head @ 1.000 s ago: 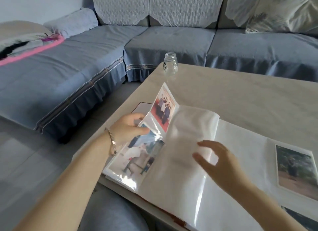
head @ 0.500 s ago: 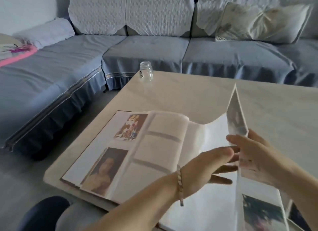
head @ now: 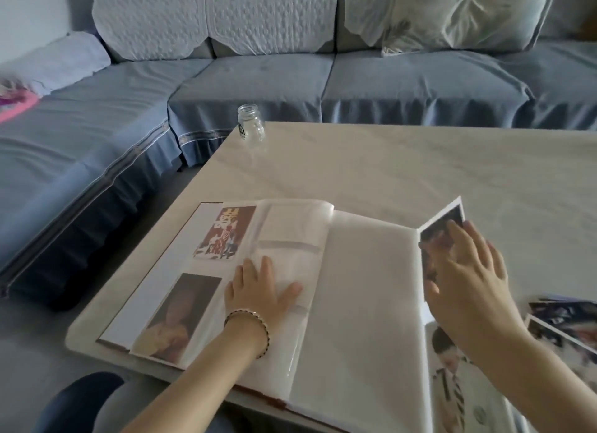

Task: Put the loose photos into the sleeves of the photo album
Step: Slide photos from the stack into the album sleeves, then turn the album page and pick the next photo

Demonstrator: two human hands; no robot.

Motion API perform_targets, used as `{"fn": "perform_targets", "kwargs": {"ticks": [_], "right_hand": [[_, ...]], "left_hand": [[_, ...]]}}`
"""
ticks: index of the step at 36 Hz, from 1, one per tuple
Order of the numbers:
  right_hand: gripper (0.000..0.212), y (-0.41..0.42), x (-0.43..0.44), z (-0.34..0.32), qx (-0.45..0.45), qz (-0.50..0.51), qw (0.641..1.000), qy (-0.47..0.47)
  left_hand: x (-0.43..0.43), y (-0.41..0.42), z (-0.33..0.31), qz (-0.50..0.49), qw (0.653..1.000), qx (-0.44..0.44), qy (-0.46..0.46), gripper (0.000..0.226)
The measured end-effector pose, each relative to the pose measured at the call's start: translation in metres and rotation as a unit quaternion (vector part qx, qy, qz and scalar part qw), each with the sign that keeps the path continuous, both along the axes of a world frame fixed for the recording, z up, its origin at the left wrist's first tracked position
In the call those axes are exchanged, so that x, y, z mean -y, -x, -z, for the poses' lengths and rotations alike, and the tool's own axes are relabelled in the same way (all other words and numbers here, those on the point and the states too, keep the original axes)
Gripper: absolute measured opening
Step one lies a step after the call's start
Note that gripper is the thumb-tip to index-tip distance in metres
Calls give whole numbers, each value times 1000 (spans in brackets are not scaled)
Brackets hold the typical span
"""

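The photo album (head: 365,290) lies open on the pale table (head: 387,167). Its left side shows a red photo (head: 224,232) above a portrait photo (head: 176,316), with blank sleeves beside them. My left hand (head: 261,295) presses flat on the left-hand pages, fingers straight. A page with photos in it (head: 442,229) slants up at the album's right, and my right hand (head: 468,277) lies on it with spread fingers. Loose photos (head: 562,323) lie in a small pile on the table by my right forearm.
A small empty glass jar (head: 250,125) stands near the table's far left corner. A blue sofa (head: 290,83) wraps round the far and left sides. My knee (head: 87,400) shows below the table's near edge.
The held-up page has gone over to the right and now lies lower under my right hand. My left hand left that page and came down flat on the left pages.
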State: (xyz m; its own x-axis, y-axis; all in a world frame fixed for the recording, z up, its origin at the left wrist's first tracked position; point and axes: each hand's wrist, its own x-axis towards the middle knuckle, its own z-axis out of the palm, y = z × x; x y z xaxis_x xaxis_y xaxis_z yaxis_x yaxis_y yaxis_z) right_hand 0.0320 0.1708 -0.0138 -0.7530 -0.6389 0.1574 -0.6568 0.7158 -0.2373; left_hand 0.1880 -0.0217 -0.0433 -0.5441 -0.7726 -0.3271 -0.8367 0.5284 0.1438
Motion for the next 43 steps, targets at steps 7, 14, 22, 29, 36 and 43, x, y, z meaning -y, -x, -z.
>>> {"fn": "perform_targets", "kwargs": {"ticks": [7, 14, 22, 29, 36, 43], "right_hand": [[48, 6, -24, 3, 133, -92, 973, -166], [50, 13, -74, 30, 185, -65, 971, -135], [59, 44, -139, 32, 148, 23, 983, -103], [123, 61, -171, 44, 183, 57, 952, -239], [119, 71, -171, 41, 220, 75, 950, -207], [119, 55, -149, 11, 286, 75, 955, -13]], "left_hand": [[-30, 25, -3, 101, 991, -59, 69, 51], [-91, 62, 14, 323, 943, -75, -21, 51], [-145, 97, 24, 400, 916, -13, -31, 50], [-147, 103, 21, 393, 917, -57, -36, 48], [-138, 101, 25, 381, 914, -108, -83, 43], [-158, 102, -1, 162, 880, -274, -353, 24]]}}
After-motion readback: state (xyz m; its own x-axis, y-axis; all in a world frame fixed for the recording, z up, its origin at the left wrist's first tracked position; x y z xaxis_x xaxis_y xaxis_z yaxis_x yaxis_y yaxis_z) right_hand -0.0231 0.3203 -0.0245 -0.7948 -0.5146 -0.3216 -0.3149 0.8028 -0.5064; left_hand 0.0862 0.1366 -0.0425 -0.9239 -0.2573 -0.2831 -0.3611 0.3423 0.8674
